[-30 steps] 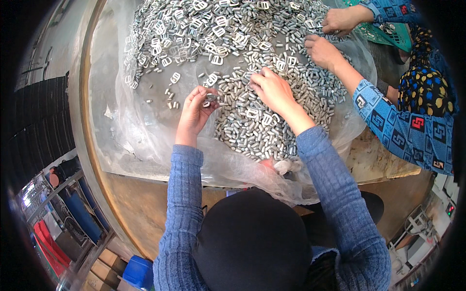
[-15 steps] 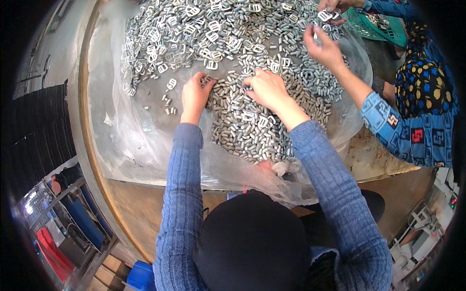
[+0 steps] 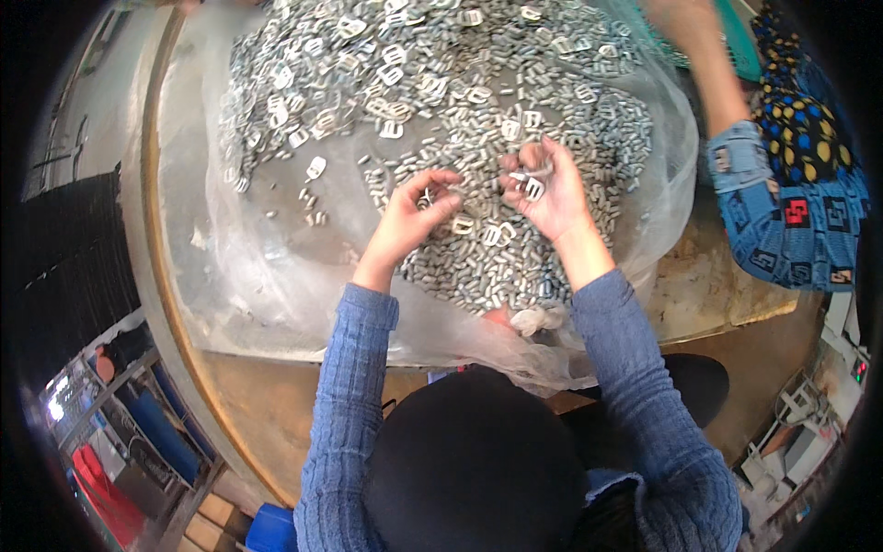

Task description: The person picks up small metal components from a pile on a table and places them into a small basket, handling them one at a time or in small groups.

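Observation:
My right hand point(image 3: 561, 193) is turned partly palm up over the pile, fingers curled around a silvery slotted buckle point(image 3: 532, 189). To its left, my left hand point(image 3: 414, 216) has its thumb and fingers curled toward each other. A small pale piece shows between them, too hidden to name. Beneath both hands lies a heap of small grey cylindrical pellets point(image 3: 478, 276), with a few loose buckles point(image 3: 492, 235) on top. Farther off, many more buckles point(image 3: 391, 75) are mixed in with the pellets.
Clear plastic sheeting point(image 3: 276, 267) lies under the heap on a table with a raised edge point(image 3: 147, 184). At the right, a co-worker's blurred hand point(image 3: 690, 28) is by a green basket point(image 3: 740, 46). A lone buckle point(image 3: 315, 167) lies left of the heap.
Both my hands have lifted from the pellets and drawn nearer to me; the right has turned up, showing a buckle. The co-worker's hand has moved away toward the green basket.

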A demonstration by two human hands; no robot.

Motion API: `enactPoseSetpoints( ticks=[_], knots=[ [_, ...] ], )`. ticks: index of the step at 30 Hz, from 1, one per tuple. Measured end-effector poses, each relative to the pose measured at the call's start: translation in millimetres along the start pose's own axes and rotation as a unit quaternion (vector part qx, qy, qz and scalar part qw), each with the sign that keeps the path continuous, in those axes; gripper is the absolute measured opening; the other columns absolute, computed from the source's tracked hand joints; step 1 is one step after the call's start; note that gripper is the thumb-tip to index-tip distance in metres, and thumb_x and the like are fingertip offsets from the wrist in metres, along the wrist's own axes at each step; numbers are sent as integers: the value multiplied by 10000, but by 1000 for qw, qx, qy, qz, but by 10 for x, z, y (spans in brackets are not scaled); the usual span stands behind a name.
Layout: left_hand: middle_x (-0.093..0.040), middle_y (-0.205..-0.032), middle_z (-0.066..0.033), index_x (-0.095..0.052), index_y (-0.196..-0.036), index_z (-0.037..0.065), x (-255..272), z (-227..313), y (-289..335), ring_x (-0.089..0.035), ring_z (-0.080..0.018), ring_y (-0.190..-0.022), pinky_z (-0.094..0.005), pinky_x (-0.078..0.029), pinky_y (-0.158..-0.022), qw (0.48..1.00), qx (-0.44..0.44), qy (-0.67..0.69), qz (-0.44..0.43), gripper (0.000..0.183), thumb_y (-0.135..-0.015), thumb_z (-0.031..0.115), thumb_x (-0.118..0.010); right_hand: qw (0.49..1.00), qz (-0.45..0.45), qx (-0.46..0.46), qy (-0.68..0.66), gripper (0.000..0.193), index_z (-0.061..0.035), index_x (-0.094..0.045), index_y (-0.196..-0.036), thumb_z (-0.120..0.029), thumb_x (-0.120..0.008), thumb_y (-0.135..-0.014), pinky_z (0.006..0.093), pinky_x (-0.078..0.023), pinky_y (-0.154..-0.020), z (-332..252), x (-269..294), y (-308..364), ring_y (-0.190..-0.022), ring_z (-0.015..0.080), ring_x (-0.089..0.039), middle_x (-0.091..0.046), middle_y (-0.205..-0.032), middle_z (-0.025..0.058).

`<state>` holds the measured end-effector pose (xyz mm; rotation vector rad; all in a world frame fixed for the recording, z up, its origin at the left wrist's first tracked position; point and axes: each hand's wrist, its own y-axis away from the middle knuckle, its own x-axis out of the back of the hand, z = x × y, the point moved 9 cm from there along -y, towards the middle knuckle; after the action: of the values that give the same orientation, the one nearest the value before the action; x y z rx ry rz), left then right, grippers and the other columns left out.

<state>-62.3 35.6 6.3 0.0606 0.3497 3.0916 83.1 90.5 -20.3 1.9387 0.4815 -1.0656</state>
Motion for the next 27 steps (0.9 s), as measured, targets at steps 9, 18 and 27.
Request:
enactPoseSetpoints(
  ticks=[9,18,27],
  knots=[
    [-537,-829,-20,-477,-845,101,-67,-121,34,-414,-47,-630,-192,-344,-511,937,120,325,38,53,-851,91,-529,584,102,147,792,350,-101,-623,-993,-263,-720,-698,335,-480,-639,33,-283,619,-737,242,-597,-582,-876,102],
    [-607,-869,-77,-594,-1039,55,-75,-237,251,-540,-136,-664,-239,-417,-559,972,177,155,-21,201,-849,101,-546,760,80,144,628,83,-82,-550,-807,-120,-619,-781,299,-449,-605,85,-194,495,-750,185,-592,-598,-872,22],
    [-596,-793,-139,-604,-994,50,-195,182,148,-589,-290,-729,-356,-467,-683,939,-30,-342,11,300,-735,172,-694,745,147,183,624,179,-78,-565,-860,-200,-655,-764,306,-456,-600,-217,8,620,-721,191,-591,-590,-830,75]
  ],
)
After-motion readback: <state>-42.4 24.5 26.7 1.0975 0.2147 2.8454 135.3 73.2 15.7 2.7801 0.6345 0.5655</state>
